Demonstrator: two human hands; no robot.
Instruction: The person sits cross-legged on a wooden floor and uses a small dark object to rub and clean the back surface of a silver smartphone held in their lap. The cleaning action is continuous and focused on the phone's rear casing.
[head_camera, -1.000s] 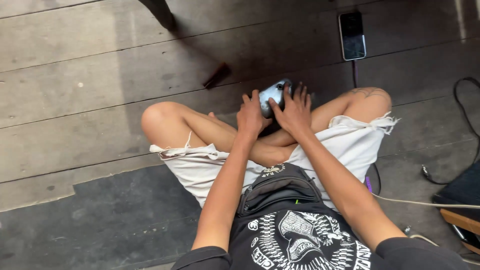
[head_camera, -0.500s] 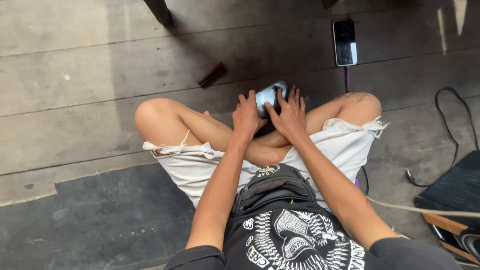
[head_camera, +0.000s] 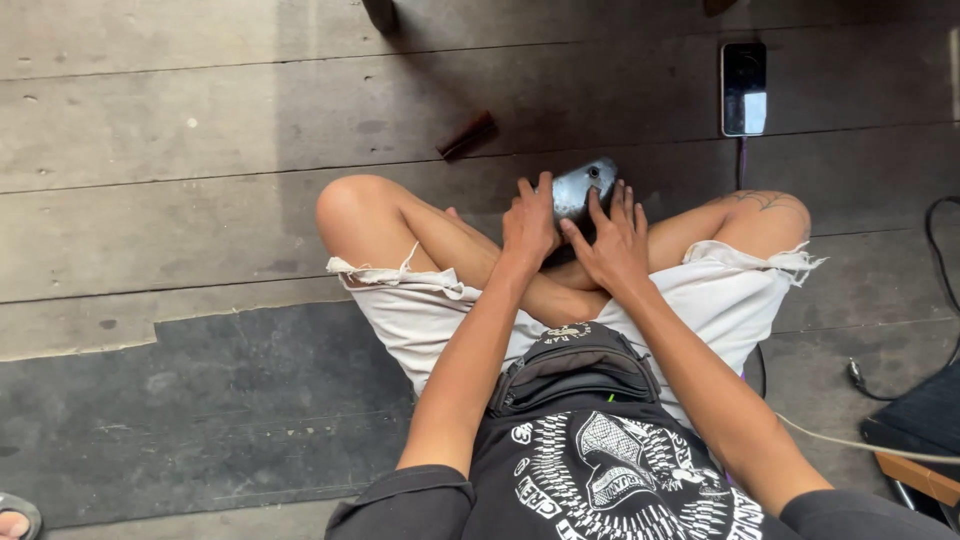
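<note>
Two hands meet over my crossed legs in the head view, both pressed on a rounded grey metal piece (head_camera: 580, 188) that sits at my shins, just past my ankles. My left hand (head_camera: 528, 225) wraps the near left side of the piece, fingers curled over its edge in a grip. My right hand (head_camera: 612, 243) lies flatter, fingers spread and laid up across the right part of the metal, holding it down rather than closing fully round it. The piece shows a shiny curved face with a small dark hole near its top. I sit cross-legged on a floor of wide grey planks (head_camera: 150, 140), wearing frayed white shorts (head_camera: 420, 315), a black printed shirt and a black waist bag (head_camera: 570, 370) at my belly. Ahead of the piece and to its left, a small reddish-brown stick (head_camera: 466, 135) lies on the boards, well apart from my hands. To the far right, a phone (head_camera: 744, 88) lies face up with a cable running back from it past my right knee. A darker mat (head_camera: 200, 410) covers the floor beside my left thigh.
</note>
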